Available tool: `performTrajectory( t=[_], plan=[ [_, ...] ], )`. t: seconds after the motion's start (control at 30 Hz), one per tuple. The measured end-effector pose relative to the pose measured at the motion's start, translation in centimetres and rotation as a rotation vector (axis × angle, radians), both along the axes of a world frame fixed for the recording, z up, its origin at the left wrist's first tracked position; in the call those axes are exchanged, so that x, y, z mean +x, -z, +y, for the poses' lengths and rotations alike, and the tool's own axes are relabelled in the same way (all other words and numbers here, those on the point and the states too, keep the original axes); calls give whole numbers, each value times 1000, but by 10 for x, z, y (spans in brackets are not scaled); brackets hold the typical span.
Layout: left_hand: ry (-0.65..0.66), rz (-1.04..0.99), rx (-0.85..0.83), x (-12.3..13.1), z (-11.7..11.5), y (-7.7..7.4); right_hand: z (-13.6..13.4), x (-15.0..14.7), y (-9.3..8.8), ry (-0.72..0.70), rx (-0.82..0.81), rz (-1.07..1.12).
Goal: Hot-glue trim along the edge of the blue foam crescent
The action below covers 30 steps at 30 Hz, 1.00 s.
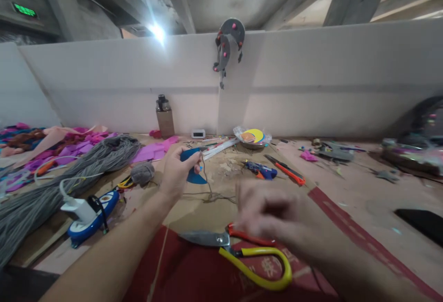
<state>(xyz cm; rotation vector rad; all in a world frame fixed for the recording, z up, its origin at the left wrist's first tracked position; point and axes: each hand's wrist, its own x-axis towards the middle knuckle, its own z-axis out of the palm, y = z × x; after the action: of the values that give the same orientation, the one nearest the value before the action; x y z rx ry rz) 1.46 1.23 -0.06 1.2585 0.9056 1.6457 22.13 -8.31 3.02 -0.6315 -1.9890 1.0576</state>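
Note:
Left of centre, my left hand (176,173) is closed, pinching a dark blue flat crescent-shaped piece (196,177) upright between thumb and fingers. A strand of grey yarn (204,173) hangs from the pinch and trails in loops across the cardboard. Motion blurs my right hand (266,207), which hovers over the near right side of the work surface; its fingers look bent, but whether they hold anything cannot be made out. Just under it lie scissors (224,239) with one red and one yellow handle, blades pointing left, on red printed cardboard (194,279).
A blue glue gun (261,170) and an orange utility knife (290,173) lie beyond my right hand. On the left are a power strip (93,216), grey yarn strands (83,168) and a yarn ball (142,173). A bottle (165,120) stands by the white partition (121,76).

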Motion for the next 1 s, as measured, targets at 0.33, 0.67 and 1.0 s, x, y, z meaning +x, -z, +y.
performTrajectory(
  t=[0.33, 0.67, 1.0],
  plan=[
    [74, 104, -50, 14, -15, -2, 61, -33, 50, 388, -67, 222],
    [-388, 458, 133, 3, -10, -7, 47, -41, 51, 240, -206, 16],
    [-650, -92, 423, -57, 24, -50, 41, -33, 36, 209, 29, -228]
  ],
)
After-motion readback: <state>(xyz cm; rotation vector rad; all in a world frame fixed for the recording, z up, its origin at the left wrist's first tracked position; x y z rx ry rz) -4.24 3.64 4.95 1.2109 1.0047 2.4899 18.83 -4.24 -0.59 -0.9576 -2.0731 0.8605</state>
